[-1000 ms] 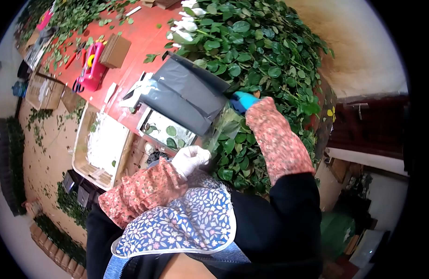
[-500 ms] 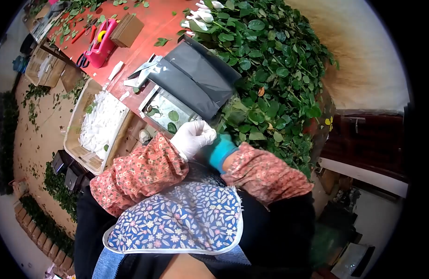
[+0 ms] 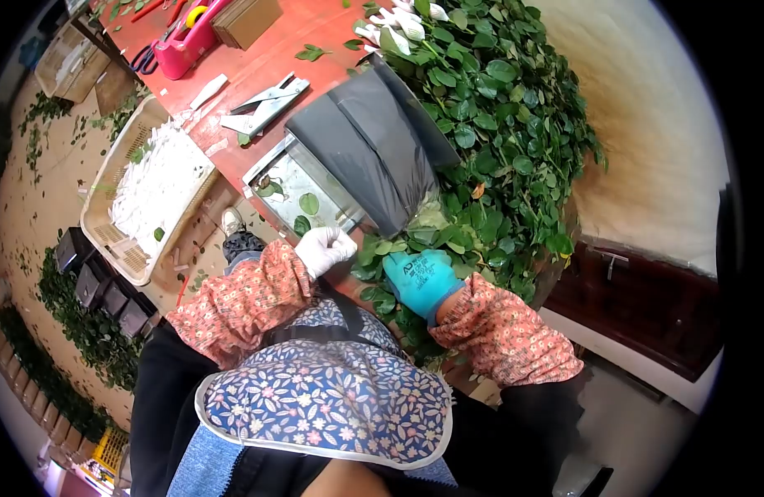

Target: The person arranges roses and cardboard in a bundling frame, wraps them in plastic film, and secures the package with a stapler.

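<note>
My left hand (image 3: 326, 250), in a white glove, is closed in a fist by the near edge of a metal tray (image 3: 320, 186) with loose leaves in it. Whatever its fingers hold, if anything, is hidden. My right hand (image 3: 422, 280), in a teal work glove, is curled palm down among leafy green stems (image 3: 490, 157) at the table's near edge. Its fingertips are hidden, and what they grip does not show. Dark grey sheeting (image 3: 361, 141) covers part of the tray. A silver stapler-like tool (image 3: 270, 103) lies beyond it.
A beige basket (image 3: 96, 211) of white sleeves stands left of the red table (image 3: 253, 62). On the table are a pink tape dispenser (image 3: 183, 54), scissors (image 3: 144, 60), brown cardboard (image 3: 245, 21) and white-wrapped flower heads (image 3: 398, 29). Dark boxes (image 3: 92, 273) sit at lower left.
My hands were close together and are now apart. The right has moved right and into the leaves, the left slightly left. The view has shifted, with the table higher in it.
</note>
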Tool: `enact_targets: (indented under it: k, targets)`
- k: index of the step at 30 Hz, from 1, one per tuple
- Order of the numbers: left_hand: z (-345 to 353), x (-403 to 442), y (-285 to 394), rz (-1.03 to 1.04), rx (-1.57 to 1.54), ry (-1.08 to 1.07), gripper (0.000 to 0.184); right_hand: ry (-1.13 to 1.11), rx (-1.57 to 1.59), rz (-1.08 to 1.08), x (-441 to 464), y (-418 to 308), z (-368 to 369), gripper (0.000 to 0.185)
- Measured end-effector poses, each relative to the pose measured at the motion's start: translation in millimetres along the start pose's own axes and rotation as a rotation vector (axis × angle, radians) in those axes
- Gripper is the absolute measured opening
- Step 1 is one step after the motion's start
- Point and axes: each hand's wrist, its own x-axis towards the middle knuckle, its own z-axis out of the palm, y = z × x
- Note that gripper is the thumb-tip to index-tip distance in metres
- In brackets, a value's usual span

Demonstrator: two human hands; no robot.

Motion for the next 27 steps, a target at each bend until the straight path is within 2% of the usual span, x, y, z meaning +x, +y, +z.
enact_targets:
  k: [4, 7, 15, 16, 18, 19, 21, 23, 24, 25, 26, 27]
  targets:
    - [8.8, 22.7, -4.1, -0.008, 0.149, 0.066, 0.001, 0.142, 0.006, -0.063, 1.5, 5.5, 8.9, 0.017]
    - [16.2, 30.2, 1.8, -0.082, 0.253, 0.159, 0.002, 0.128, -0.011, -0.047, 3.9, 3.9, 6.3, 0.016]
    - [9.9, 15.9, 12.7, -0.145, 0.018, 0.089, 0.008, 0.165, -0.007, -0.066, 3.6, 6.3, 9.1, 0.018]
    - [10.1, 15.2, 11.8, -0.094, -0.032, 0.097, 0.023, 0.172, -0.009, -0.065, 3.3, 6.3, 9.2, 0.018]
    - [10.8, 12.7, 13.1, 0.008, -0.131, 0.114, 0.067, 0.176, -0.01, -0.069, 2.5, 5.2, 9.7, 0.017]
    - [11.1, 12.5, 13.9, 0.007, -0.133, 0.119, 0.067, 0.174, -0.027, -0.066, 2.2, 4.5, 10.0, 0.017]
    - [12.7, 15.7, 20.3, -0.116, -0.105, 0.119, 0.1, 0.173, -0.047, -0.068, 3.2, 4.9, 10.9, 0.017]
    - [7.1, 39.3, -26.5, -0.026, 0.042, 0.186, 0.087, 0.245, -0.008, -0.102, 2.2, 5.7, 12.5, 0.017]
    - [9.7, 44.1, -25.1, -0.017, 0.164, 0.257, 0.077, 0.242, -0.011, -0.113, 2.4, 5.1, 9.3, 0.017]
    - [12.7, 45.3, -24.5, -0.108, 0.331, 0.323, 0.068, 0.212, 0.001, -0.105, 2.1, 3.4, 3.8, 0.017]
    - [23.4, 36.7, 10.6, -0.211, 0.492, 0.377, 0.059, 0.183, 0.013, -0.096, 2.6, 2.4, 0.6, 0.017]
    - [25.8, 36.6, 13.0, -0.107, 0.512, 0.435, 0.054, 0.182, 0.011, -0.104, 2.9, 2.8, 2.4, 0.017]
